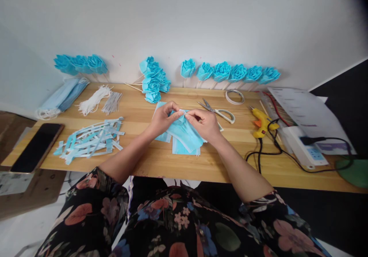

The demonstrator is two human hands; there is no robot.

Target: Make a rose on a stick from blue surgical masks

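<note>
Both my hands pinch the top edge of a light blue face mask sheet [186,132] over the middle of the table. My left hand [167,116] grips it from the left with thumb and forefinger. From the right, my right hand [204,123] pinches the same edge, thumbs almost touching. The sheet hangs down toward me, its lower end spread. Beneath it lie more blue mask pieces [178,148], partly covered. Scissors [219,112] with pale handles lie just beyond my right hand, blades slightly apart.
Blue flowers on sticks [222,71] lean along the wall. Cut strips [92,138], white ear loops [94,100], grey wires [112,103], whole masks [61,96] and a phone [36,148] lie left. Rightward are a tape roll [235,97], yellow glue gun [262,122], cable and power strip [306,148].
</note>
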